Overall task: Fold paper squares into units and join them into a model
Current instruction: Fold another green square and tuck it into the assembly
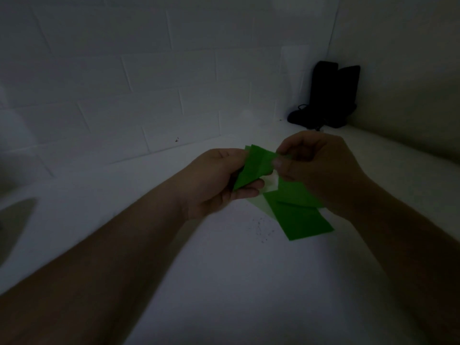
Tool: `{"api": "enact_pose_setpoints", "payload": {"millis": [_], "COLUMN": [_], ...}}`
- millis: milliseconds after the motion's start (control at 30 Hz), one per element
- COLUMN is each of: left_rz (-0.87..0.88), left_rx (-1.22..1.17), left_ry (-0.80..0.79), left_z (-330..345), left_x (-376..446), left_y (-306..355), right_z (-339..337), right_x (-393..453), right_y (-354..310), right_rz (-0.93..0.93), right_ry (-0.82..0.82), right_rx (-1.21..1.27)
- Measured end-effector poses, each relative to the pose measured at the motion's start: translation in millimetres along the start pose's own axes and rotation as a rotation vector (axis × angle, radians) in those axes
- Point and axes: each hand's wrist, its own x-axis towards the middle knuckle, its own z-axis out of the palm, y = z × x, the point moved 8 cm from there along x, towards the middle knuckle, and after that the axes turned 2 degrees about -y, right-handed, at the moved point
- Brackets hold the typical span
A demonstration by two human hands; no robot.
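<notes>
- Head view: the left hand [214,180] is curling its fingers round a folded green unit [254,168], while the right hand [318,165] is pinching its upper right edge.
- Loose green sheets [303,217] are lying on the tabletop [224,282], just below the right fingers.

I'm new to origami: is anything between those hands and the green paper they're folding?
Nothing visible. The left hand and right hand both pinch the folded green paper directly, above more green sheets lying on the table.
</notes>
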Motion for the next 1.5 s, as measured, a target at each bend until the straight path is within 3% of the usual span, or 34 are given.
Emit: {"api": "enact_pose_setpoints", "payload": {"millis": [133,333,533,700,1167,1300,1500], "left_rz": [-0.008,0.253,0.372,0.438,0.427,0.384,0.306], "left_rx": [-0.018,0.207,0.152,0.238,0.286,0.126,-0.090], "left_ry": [0.014,0.028,0.128,0.144,0.206,0.223,0.234], "left_z": [0,-4,-13,-12,-18,-22,-23], "left_x": [1,2,0,-1,-2,0,1], "left_y": [1,13,23,28,29,27,24], "right_z": [0,-2,0,4,6,5,16], "right_x": [1,1,0,-1,-3,-2,-6], "right_y": [4,4,8,10,16,20,21], "right_rz": [0.039,0.048,0.144,0.192,0.278,0.349,0.359], "right_ry": [-0.007,0.004,0.010,-0.017,-0.038,-0.044,-0.158], "right_rx": [-0.046,0.033,0.245,0.241,0.131,0.240,0.124]}}
